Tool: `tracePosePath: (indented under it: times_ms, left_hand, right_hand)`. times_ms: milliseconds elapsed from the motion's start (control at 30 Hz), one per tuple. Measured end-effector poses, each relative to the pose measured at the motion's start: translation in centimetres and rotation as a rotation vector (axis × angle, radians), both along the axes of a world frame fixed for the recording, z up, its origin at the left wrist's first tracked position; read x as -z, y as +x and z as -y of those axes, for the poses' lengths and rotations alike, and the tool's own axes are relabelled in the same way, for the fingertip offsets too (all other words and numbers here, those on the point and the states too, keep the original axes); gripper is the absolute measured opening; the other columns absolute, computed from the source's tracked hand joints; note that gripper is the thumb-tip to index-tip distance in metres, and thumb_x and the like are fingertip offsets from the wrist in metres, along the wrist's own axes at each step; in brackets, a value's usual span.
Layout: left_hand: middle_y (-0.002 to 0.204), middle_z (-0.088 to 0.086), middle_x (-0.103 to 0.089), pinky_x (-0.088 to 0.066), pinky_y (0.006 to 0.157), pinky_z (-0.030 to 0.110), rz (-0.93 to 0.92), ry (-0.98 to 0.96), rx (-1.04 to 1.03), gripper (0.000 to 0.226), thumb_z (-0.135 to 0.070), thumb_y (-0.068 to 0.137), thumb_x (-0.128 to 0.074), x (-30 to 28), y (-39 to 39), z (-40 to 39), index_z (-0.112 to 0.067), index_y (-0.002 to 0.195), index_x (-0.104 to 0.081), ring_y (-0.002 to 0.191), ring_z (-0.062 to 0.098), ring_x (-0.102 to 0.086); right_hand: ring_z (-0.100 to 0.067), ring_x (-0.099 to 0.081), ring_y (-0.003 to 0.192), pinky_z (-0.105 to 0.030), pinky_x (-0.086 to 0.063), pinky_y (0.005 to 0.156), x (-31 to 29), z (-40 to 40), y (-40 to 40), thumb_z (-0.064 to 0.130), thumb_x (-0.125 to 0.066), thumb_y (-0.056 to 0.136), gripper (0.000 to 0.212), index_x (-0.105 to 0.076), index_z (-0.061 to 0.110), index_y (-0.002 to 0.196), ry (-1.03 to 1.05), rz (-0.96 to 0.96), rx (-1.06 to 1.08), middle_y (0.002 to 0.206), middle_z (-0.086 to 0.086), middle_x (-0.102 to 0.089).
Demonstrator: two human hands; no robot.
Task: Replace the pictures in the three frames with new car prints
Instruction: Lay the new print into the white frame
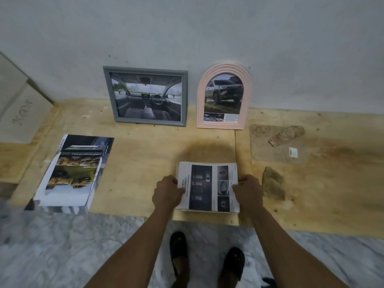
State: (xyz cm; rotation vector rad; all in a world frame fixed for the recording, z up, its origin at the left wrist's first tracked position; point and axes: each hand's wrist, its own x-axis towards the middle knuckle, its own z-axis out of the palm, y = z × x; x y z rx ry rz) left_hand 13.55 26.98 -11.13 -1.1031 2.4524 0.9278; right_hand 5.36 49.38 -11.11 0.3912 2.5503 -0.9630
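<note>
Left hand (168,193): at about 6 o'clock in the view, fingers curled and clamped on the left edge of the stack of prints (207,187), thumb on top.
Right hand (248,191): just right of centre, fingers pinched shut on the stack's right edge.
Stack of prints: held between both hands over the plywood board (145,161), near its front edge; the top sheet shows dark car panels and small round images, with text running sideways.
Grey frame (145,96): at 12 o'clock from the stack, leaning against the wall (187,28), holding a picture of a car interior.
Pink arched frame (224,96): at 1 o'clock from the stack, just beside the grey frame, also leaning on the wall, holding a picture of an off-road car.
Loose prints (72,173): at 9 o'clock from the stack, well apart, lying overlapped on the board.
Stones (273,182): one at 3 o'clock just beside the right hand, another farther back at 2 o'clock.
Cardboard box (18,109): at 10 o'clock, far left.
Feet in dark sandals (178,246): below the forearms on the marbled floor (62,246).
</note>
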Motion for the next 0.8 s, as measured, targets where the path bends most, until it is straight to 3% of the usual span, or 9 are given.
tracePosePath:
  times_ms: [200,333,567,800]
  left_hand:
    - [0.105,0.007,-0.069,-0.056,0.075,0.038,0.031,-0.055,0.004,0.033,-0.031,0.078,-0.08,0.3,0.1,-0.5,-0.02,0.105,-0.063,0.093,0.03,-0.067]
    - [0.105,0.004,-0.065,-0.046,0.068,0.033,0.043,-0.121,0.034,0.033,-0.031,0.08,-0.077,0.1,-0.2,-0.5,-0.019,0.105,-0.058,0.096,0.028,-0.064]
    - [0.105,0.003,-0.07,-0.054,0.074,0.035,0.055,-0.039,0.054,0.027,-0.033,0.082,-0.075,1.1,-0.2,0.2,-0.021,0.103,-0.063,0.094,0.026,-0.066]
    - [0.106,0.003,-0.071,-0.055,0.073,0.035,0.032,-0.008,0.06,0.026,-0.03,0.082,-0.074,1.6,-0.3,0.6,-0.021,0.104,-0.064,0.094,0.026,-0.067]
  right_hand:
    - [-0.025,-0.061,0.074,-0.029,-0.047,0.058,0.5,-0.4,-0.1,0.017,-0.062,0.073,0.012,-0.057,0.02,0.083,0.059,0.02,-0.023,0.087,-0.006,-0.063]
    - [-0.02,-0.058,0.067,-0.029,-0.05,0.055,0.8,-0.1,0.0,0.014,-0.063,0.075,0.009,-0.056,0.019,0.077,0.065,0.002,-0.014,0.082,-0.002,-0.062]
    - [-0.025,-0.056,0.077,-0.033,-0.044,0.063,1.0,0.4,0.3,0.016,-0.073,0.077,0.028,-0.05,0.02,0.094,0.061,0.028,0.044,0.091,-0.003,-0.058]
    - [-0.025,-0.055,0.079,-0.035,-0.047,0.068,1.2,0.5,0.3,0.021,-0.072,0.079,0.028,-0.047,0.021,0.092,0.055,0.024,0.063,0.092,-0.004,-0.058]
